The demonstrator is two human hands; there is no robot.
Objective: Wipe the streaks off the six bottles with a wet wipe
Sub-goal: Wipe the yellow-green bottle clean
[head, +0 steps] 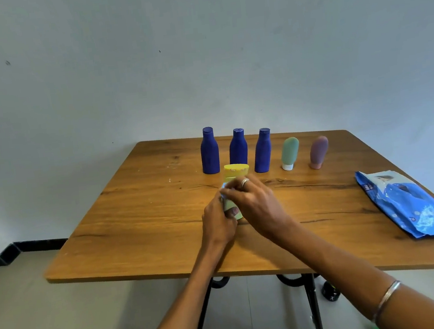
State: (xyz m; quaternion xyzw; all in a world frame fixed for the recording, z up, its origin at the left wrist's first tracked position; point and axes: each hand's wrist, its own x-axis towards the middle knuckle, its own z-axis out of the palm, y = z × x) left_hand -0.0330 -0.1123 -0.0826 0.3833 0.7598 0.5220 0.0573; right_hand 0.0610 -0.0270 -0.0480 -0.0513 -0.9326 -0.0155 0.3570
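A yellow bottle [235, 171] stands at the middle of the wooden table [142, 227]. My left hand [218, 222] grips its lower body, thumb on the front. My right hand [255, 203] holds a pale wet wipe [224, 185] against the bottle's side, fingers curled over it. Behind stand three dark blue bottles [209, 151] [238, 147] [262, 151] in a row. To their right stand a green tube bottle [289, 153] on its white cap and a mauve tube bottle [318, 152] on its cap.
A blue pack of wet wipes [407, 205] lies near the table's right edge. The table's near edge runs below my forearms, with black metal legs [312, 302] under it. A plain wall stands behind the table.
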